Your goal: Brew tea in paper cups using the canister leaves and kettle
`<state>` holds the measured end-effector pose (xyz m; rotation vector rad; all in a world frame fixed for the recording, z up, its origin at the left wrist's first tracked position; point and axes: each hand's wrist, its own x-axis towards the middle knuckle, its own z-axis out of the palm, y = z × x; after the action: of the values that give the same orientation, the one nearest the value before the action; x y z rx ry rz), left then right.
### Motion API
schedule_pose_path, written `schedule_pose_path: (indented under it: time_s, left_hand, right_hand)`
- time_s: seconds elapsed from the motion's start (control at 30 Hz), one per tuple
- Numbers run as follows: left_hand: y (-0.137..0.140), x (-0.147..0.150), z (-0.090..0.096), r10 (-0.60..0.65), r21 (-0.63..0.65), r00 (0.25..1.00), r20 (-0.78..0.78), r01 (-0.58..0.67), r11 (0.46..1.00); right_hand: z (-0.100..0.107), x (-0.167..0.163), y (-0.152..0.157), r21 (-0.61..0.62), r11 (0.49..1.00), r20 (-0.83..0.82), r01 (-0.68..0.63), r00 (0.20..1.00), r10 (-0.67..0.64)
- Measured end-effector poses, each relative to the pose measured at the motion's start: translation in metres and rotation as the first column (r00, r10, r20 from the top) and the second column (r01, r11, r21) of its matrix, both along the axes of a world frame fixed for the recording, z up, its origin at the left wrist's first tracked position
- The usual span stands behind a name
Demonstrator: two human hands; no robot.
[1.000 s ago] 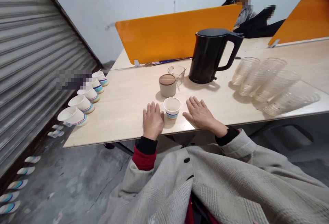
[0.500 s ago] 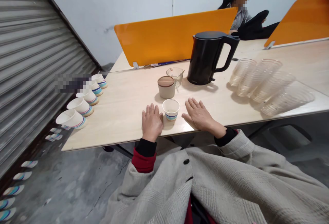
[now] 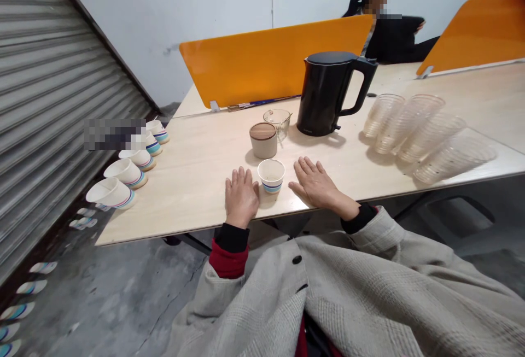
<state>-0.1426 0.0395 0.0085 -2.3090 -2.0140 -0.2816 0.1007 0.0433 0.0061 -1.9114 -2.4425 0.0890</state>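
My left hand (image 3: pixel 241 197) lies flat on the table (image 3: pixel 192 182), palm down, just left of a paper cup (image 3: pixel 271 175). This cup is white with blue bands and stands upright near the front edge. On its other side my right hand (image 3: pixel 315 183) rests palm down with fingers stretched out, a small distance from the cup. Neither hand holds anything. Behind the cup sits a beige canister (image 3: pixel 263 146) with a wooden lid. A clear glass cup (image 3: pixel 277 121) stands behind that, and a black electric kettle (image 3: pixel 326 97) is to its right.
Stacks of clear plastic cups (image 3: pixel 430 135) occupy the right side. Several paper cups (image 3: pixel 123 172) line the table's left edge. Paintbrushes (image 3: pixel 262 104) lie along an orange divider (image 3: pixel 274 64). A person (image 3: pixel 385 29) holding something black is behind it. More cups (image 3: pixel 30 287) are on the floor.
The view has shifted slightly. My hands and the cup keep their places. Behind the divider, the person's black item has moved up in front of them.
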Motion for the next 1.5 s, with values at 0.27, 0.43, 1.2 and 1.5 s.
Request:
schedule_pose_path:
  time_s: [0.27,0.43,1.2,1.5]
  left_hand:
    - [0.0004,-0.0001,-0.0013,0.001,0.005,1.000,-0.014,-0.001,1.000]
    - [0.0000,0.0006,0.0006,-0.002,-0.004,1.000,-0.019,0.002,1.000]
    - [0.0010,0.0006,0.0012,0.001,-0.022,1.000,-0.013,-0.001,1.000]
    - [0.0013,0.0003,0.0015,-0.009,-0.024,1.000,-0.020,0.009,1.000]
  right_hand:
    - [0.0033,-0.0013,-0.0013,-0.020,1.000,0.006,0.014,1.000,-0.014]
    - [0.0021,-0.0006,-0.0010,-0.010,1.000,0.006,0.011,1.000,-0.011]
    - [-0.0030,0.0008,0.0008,0.006,1.000,0.017,0.009,1.000,-0.009]
    - [-0.0062,0.0018,0.0018,0.027,1.000,0.006,0.008,1.000,-0.008]
